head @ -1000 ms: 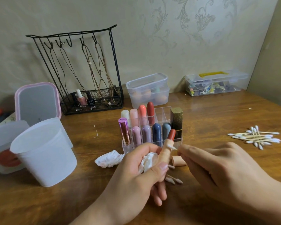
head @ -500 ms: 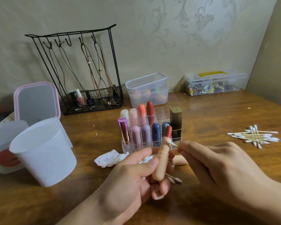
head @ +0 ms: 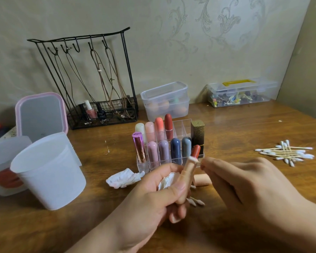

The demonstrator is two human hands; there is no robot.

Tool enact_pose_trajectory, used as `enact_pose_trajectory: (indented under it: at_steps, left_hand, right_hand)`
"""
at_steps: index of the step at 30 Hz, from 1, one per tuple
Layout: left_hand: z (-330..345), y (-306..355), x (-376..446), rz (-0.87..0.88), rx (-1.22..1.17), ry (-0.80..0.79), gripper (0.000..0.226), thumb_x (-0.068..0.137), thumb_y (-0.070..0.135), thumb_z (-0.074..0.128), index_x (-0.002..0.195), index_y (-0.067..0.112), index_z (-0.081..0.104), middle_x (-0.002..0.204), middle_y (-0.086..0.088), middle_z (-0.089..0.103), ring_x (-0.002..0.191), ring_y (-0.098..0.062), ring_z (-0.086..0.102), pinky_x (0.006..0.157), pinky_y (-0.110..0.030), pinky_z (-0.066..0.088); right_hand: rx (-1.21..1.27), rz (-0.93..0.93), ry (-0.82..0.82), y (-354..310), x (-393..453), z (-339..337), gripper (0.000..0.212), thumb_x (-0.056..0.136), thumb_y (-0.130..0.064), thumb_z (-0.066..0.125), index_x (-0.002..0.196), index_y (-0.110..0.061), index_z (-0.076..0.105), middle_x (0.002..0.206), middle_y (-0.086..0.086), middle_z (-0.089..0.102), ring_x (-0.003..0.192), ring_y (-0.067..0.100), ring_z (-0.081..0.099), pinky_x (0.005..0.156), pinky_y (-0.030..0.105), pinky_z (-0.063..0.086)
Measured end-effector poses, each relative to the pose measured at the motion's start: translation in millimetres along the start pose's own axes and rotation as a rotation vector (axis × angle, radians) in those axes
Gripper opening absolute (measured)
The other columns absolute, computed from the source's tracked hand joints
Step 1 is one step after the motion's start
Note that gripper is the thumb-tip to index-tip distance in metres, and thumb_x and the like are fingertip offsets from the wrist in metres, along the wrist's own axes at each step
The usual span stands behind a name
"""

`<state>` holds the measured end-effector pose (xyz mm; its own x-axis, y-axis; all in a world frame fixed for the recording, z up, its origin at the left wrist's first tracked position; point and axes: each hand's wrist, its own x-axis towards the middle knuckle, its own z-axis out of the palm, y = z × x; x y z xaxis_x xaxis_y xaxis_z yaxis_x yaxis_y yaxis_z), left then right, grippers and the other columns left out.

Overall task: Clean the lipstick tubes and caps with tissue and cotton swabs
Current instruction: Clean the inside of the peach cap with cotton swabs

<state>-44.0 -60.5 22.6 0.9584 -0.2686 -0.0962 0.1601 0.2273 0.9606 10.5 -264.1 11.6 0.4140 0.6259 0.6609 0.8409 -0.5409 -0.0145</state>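
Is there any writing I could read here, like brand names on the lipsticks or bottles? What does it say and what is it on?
No text here can be read.
Dark nail polish bottle in the wire rack: a pale label with lettering, too small and blurred to read.
Pink nail polish bottle: no lettering visible.
Lipsticks in the clear organizer, and the lipstick held in the left hand: no print visible.
White cup: plain.

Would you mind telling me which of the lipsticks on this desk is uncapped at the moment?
The peach-cased lipstick gripped in the left hand: its red bullet stands bare, while every lipstick in the clear organizer wears its cap.
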Motion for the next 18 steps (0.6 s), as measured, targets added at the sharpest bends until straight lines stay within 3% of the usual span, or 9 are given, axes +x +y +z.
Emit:
enact_pose_trajectory:
  at_steps: [8, 14, 18]
  left_hand:
    - [-3.6, -2.7, 2.4, 0.039, 0.13, 0.042, 0.02, 0.076, 0.024, 0.066, 0.094, 0.033, 0.07, 0.064, -0.001, 0.057, 0.065, -0.018, 0.055, 0.055, -0.026, 0.043]
    - [0.0, -0.5, 0.5, -0.041, -0.208, -0.027, 0.025, 0.075, 0.003, 0.067, 0.098, 0.01, 0.073, 0.073, -0.017, 0.06, 0.057, -0.025, 0.055, 0.049, -0.027, 0.04]
    - [-4.2, 0.0, -0.1, -0.097, -0.336, -0.099, 0.036, 0.079, 0.003, 0.058, 0.114, 0.004, 0.066, 0.078, -0.019, 0.055, 0.059, -0.025, 0.052, 0.051, -0.029, 0.036]
  right_hand:
    - [-0.015, -0.033, -0.019, -1.2, -0.1, 0.8, 0.029, 0.096, -0.025, 0.047, 0.103, -0.011, 0.072, 0.058, -0.001, 0.058, 0.04, 0.027, 0.043, 0.033, 0.032, 0.035]
    - [0.024, -0.048, -0.04, -0.7, -0.4, 1.9, 0.042, 0.103, -0.038, 0.037, 0.104, -0.013, 0.071, 0.062, -0.001, 0.062, 0.043, 0.026, 0.048, 0.034, 0.033, 0.037]
    - [-0.019, -0.014, -0.013, 1.0, 0.0, 1.5, 0.029, 0.097, -0.029, 0.047, 0.099, -0.013, 0.071, 0.06, 0.0, 0.061, 0.04, 0.028, 0.047, 0.031, 0.034, 0.036]
